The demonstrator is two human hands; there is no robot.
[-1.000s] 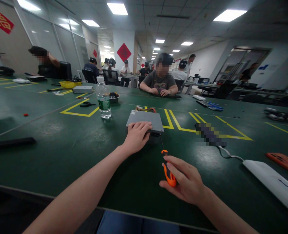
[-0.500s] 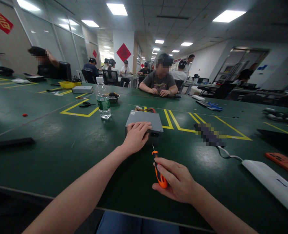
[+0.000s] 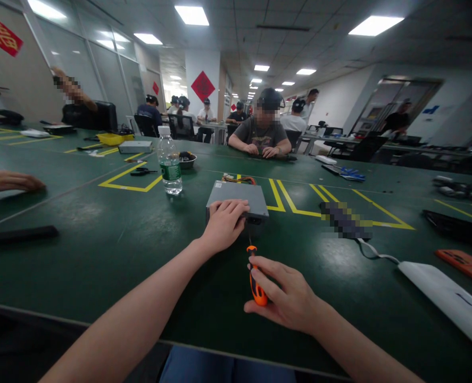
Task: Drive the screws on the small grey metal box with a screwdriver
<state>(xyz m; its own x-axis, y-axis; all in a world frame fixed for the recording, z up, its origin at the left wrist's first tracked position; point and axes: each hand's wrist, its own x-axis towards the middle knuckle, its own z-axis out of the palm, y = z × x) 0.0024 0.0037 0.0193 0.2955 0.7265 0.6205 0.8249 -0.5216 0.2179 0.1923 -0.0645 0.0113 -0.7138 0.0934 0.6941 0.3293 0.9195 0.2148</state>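
Observation:
A grey metal computer power supply (image 3: 248, 194) sits on the green table in front of me, its bundle of coloured wires at the far side. My left hand (image 3: 224, 222) grips its near left part, fingers laid over the top and the thumb down at the front face. In my right hand (image 3: 289, 295) is a screwdriver (image 3: 257, 290) with an orange and black handle, held between thumb and fingers. Its thin shaft points up toward the front of the power supply, near the socket. Whether the tip touches the case I cannot tell.
Left of the power supply stands a water bottle (image 3: 170, 162), with a metal bowl (image 3: 188, 159) behind it. A white power strip (image 3: 447, 298) and an orange phone (image 3: 467, 266) lie to the right. Another person's hand (image 3: 14, 182) rests at the left; a co-worker (image 3: 263, 130) sits opposite.
My right hand and the screwdriver have shifted slightly left, and the shaft stands more upright. My left hand stays on the power supply. Another person's hand has come in at the left.

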